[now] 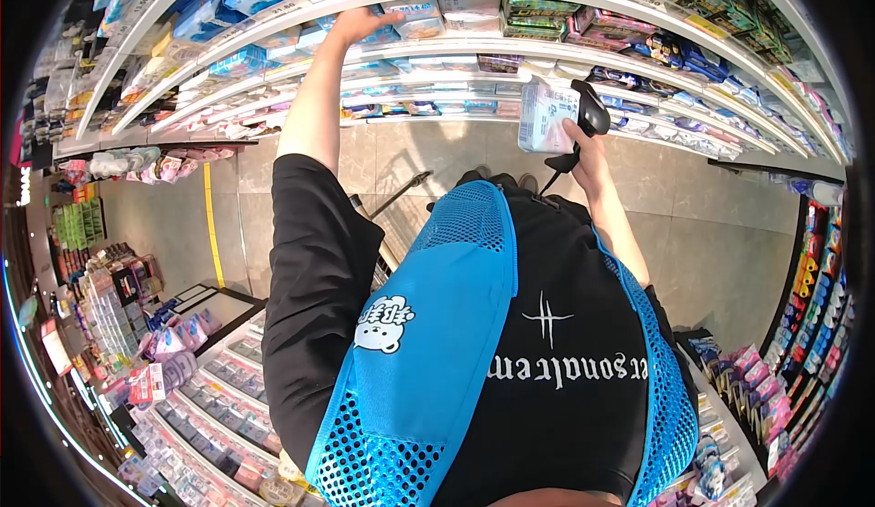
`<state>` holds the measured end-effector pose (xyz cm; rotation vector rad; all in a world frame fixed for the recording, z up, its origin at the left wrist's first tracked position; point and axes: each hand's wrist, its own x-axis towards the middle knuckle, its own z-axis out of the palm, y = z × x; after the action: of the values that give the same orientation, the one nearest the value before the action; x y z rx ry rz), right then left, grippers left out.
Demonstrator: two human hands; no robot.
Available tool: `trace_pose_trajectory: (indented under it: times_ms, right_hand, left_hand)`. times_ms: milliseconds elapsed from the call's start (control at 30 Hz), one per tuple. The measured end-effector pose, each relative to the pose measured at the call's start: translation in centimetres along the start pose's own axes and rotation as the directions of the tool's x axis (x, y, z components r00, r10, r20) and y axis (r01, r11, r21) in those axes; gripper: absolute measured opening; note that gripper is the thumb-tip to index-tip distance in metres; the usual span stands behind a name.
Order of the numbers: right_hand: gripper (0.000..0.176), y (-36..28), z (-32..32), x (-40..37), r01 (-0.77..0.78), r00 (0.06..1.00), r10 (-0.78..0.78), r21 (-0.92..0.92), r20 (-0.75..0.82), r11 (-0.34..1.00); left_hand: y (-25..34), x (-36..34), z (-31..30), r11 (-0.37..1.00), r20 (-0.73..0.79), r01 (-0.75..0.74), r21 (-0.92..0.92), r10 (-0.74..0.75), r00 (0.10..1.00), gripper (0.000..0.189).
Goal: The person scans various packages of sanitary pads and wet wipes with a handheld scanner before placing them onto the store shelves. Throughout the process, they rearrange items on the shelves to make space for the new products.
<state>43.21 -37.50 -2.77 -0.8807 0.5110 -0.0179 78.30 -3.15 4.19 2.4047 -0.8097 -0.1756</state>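
My left hand (pixel 363 24) reaches into an upper shelf, its fingers stretched out over blue-and-white soft packs (pixel 415 19). Part of that hand lies against the packs, and I cannot see a grip on any of them. Down in front of my body, my right hand (pixel 588 150) is closed around a black handheld barcode scanner (pixel 592 110). The same hand also keeps a white and pale-blue plastic-wrapped pack (pixel 544 117) against the scanner, thumb at the pack's edge.
White shelves (pixel 583 46) with price labels curve across the front, stocked with wrapped packs. Tiled floor (pixel 711 206) lies below. A cart's metal frame (pixel 392 192) stands by my left side. Behind me are low display racks (pixel 210 407); another stocked rack (pixel 807 261) is at right.
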Motion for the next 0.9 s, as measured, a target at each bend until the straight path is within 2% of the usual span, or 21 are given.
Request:
trace_pose_trajectory:
  times_ms: [133,233,333,433,533,633,733,800,867,900]
  right_hand:
    - [0.045,0.3,-0.6,0.3,-0.016,1.000,0.016,-0.001,0.003,1.000]
    - [0.045,0.2,-0.5,0.3,-0.006,1.000,0.006,-0.005,0.004,1.000]
    - [0.046,0.2,-0.4,0.2,0.009,1.000,-0.009,-0.009,0.003,1.000]
    - [0.045,0.4,-0.5,0.3,0.014,1.000,-0.014,-0.001,0.006,1.000]
    - [0.045,0.4,-0.2,0.3,0.010,1.000,-0.010,0.005,0.014,1.000]
    - [0.045,0.4,0.2,0.1,0.010,1.000,-0.010,-0.007,0.014,1.000]
    - [0.045,0.5,0.4,0.2,0.016,1.000,-0.015,-0.011,0.026,1.000]
    - [0.045,0.5,0.3,0.1,0.017,0.999,-0.017,-0.007,0.035,1.000]
    - [0.045,0.4,0.4,0.1,0.025,0.999,-0.025,-0.001,0.028,1.000]
    - [0.045,0.3,0.4,0.0,0.030,0.999,-0.030,0.004,0.023,1.000]
  left_hand:
    - [0.0,-0.1,-0.7,0.999,0.067,0.032,0.030,-0.034,0.997,0.068]
    - [0.1,-0.4,-0.5,0.998,0.027,0.042,0.040,-0.043,0.999,0.055]
    - [-2.5,-0.5,0.5,0.989,-0.121,-0.115,0.096,0.126,0.985,0.071]
    - [-1.6,-1.4,-0.7,0.969,-0.063,0.035,0.246,-0.020,0.998,0.073]
    - [-3.0,-2.1,0.3,0.852,-0.248,-0.089,0.516,0.247,0.937,0.072]
    - [-2.8,-2.8,0.2,0.860,-0.247,-0.016,0.511,0.164,0.955,0.070]
    - [-2.0,-3.5,0.2,0.786,-0.256,0.003,0.618,0.199,0.946,0.071]
    - [-2.6,-4.0,0.4,0.815,-0.248,0.038,0.578,0.130,0.960,0.077]
    - [-1.1,-4.8,0.4,0.829,-0.304,0.040,0.558,0.159,0.940,0.080]
    - [0.2,-5.8,0.7,0.828,-0.363,0.023,0.560,0.221,0.905,0.080]
